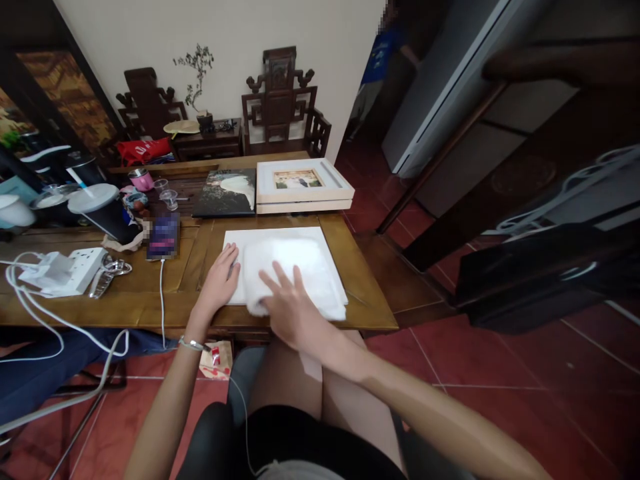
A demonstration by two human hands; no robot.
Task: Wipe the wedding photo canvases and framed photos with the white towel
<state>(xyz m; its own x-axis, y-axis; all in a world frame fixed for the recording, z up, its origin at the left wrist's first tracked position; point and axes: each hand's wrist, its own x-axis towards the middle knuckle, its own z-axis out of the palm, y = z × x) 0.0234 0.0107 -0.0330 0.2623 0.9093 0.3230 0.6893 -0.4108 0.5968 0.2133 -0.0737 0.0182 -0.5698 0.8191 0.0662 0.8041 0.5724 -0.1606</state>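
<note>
A folded white cloth (320, 267) lies over a flat white board (235, 237) near the front edge of the wooden table. My right hand (293, 307) rests on top of the cloth with its fingers spread. The thumb is at the cloth's near left edge, where the fabric bunches a little. Cloth and hand look slightly blurred. My left hand (217, 283) lies on the board's left edge, fingers stretched out and holding nothing. Most of the board's surface is hidden under the cloth and the hands.
Behind the board are a dark picture panel (227, 193) and stacked light wooden frames (305, 190). To the left are a phone (163, 237) on a cable, a lidded cup (107, 210), a power strip (83, 270) and a clear hair clip (107, 277). A person (383, 60) stands far back.
</note>
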